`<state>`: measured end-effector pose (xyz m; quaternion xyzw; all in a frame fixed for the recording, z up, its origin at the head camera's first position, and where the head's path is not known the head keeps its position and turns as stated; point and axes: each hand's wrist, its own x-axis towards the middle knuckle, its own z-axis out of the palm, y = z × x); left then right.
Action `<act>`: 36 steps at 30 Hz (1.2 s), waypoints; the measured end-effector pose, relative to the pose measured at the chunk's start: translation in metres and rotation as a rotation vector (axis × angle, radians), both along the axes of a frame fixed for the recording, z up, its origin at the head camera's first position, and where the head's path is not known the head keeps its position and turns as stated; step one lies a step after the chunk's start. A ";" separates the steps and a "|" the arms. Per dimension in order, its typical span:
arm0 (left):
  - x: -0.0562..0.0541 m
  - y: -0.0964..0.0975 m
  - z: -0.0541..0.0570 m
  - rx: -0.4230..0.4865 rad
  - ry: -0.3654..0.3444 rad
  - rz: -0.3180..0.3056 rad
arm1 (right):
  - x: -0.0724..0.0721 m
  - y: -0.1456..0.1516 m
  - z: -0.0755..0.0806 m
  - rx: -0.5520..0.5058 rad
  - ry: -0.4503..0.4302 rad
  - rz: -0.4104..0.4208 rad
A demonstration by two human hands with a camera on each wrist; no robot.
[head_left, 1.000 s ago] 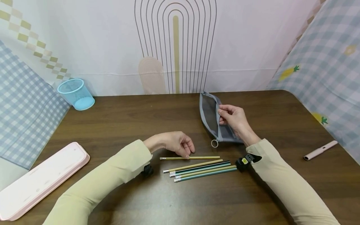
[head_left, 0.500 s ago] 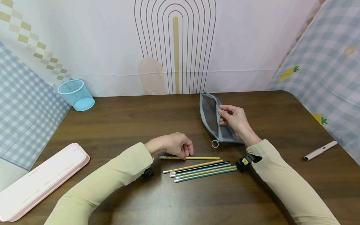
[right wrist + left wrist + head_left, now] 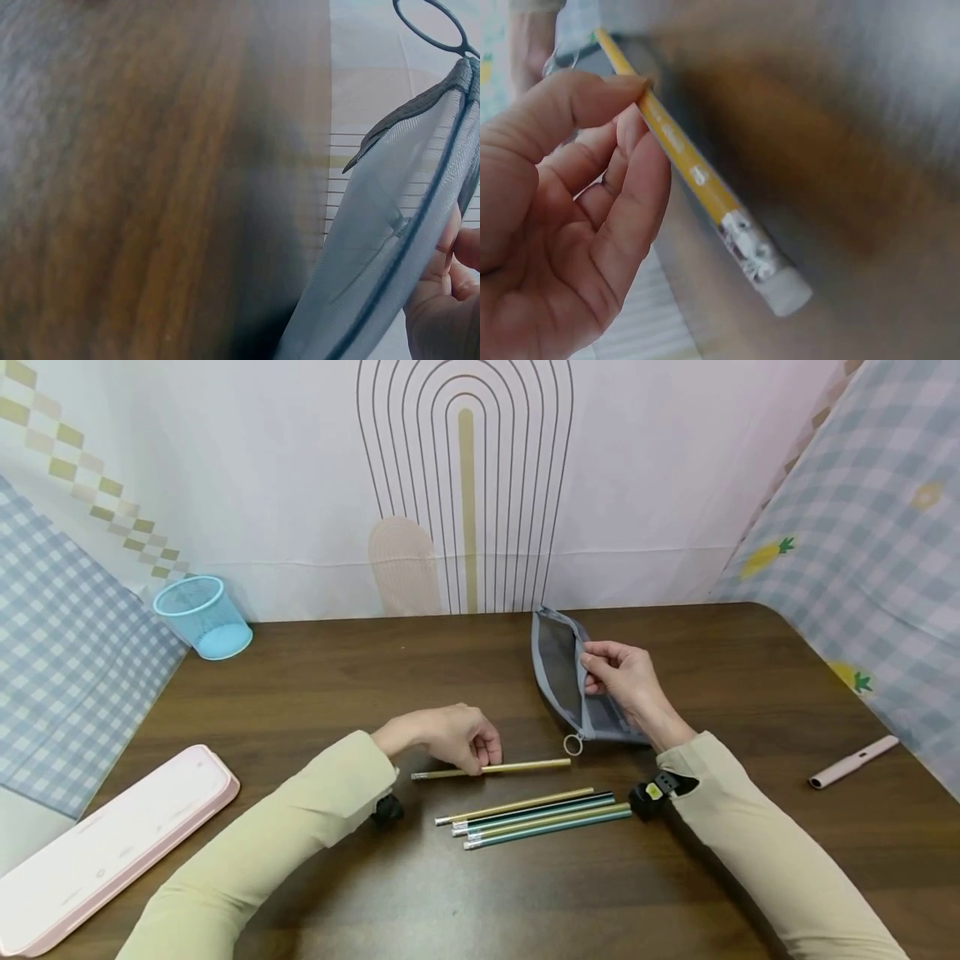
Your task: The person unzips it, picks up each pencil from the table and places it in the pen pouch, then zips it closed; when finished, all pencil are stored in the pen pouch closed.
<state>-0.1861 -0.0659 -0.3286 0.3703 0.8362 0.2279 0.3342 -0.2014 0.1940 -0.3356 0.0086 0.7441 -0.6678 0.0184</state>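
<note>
Between thumb and fingers my left hand (image 3: pixel 459 738) pinches a yellow pencil (image 3: pixel 525 767). In the left wrist view the pencil (image 3: pixel 675 142) shows its white eraser and silver ferrule toward the camera, with its far end pointing away. My right hand (image 3: pixel 630 683) grips one edge of a grey mesh zipper pouch (image 3: pixel 558 660), whose mouth gapes unzipped. A ring pull (image 3: pixel 573 744) hangs at the pouch's near end. The right wrist view shows the sheer mesh wall and my fingers (image 3: pixel 442 281) at its rim. Several yellow, green and dark pencils (image 3: pixel 540 817) lie side by side below.
A blue mesh pen cup (image 3: pixel 204 618) stands at the back left. On the left lies a long pink-and-white case (image 3: pixel 112 852). A slim pink stick-shaped object (image 3: pixel 853 762) lies near the right table edge. Patterned cloth hangs behind and at both sides.
The left hand has lifted the yellow pencil off the table and moved it slightly left and away from the other pencils. The right hand and pouch have stayed in place.
</note>
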 end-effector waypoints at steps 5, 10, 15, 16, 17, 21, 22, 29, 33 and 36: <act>-0.018 -0.012 0.006 0.113 -0.298 0.149 | 0.000 -0.001 0.000 -0.004 0.004 0.001; -0.036 -0.008 0.005 0.283 -0.478 0.368 | -0.001 0.000 -0.001 -0.011 0.007 -0.002; -0.047 0.018 0.001 0.492 -0.621 0.611 | -0.002 -0.001 -0.002 -0.009 0.003 0.005; -0.048 0.025 0.000 0.528 -0.645 0.657 | -0.002 -0.001 -0.002 -0.009 0.001 0.006; -0.049 0.031 -0.001 0.562 -0.667 0.695 | -0.002 -0.002 -0.002 -0.007 0.000 0.007; -0.053 0.056 -0.004 0.658 -0.703 0.840 | -0.002 -0.002 -0.003 -0.007 -0.001 0.004; -0.054 0.060 -0.005 0.674 -0.700 0.866 | -0.002 -0.002 -0.003 -0.007 -0.003 0.003; -0.053 0.084 -0.007 0.708 -0.610 0.964 | -0.001 -0.003 -0.003 0.035 -0.006 -0.002; -0.051 0.093 -0.008 0.753 -0.580 0.982 | -0.002 -0.003 -0.004 0.038 -0.004 -0.001; -0.049 0.097 -0.008 0.800 -0.580 0.998 | -0.001 -0.003 -0.004 0.030 -0.005 0.007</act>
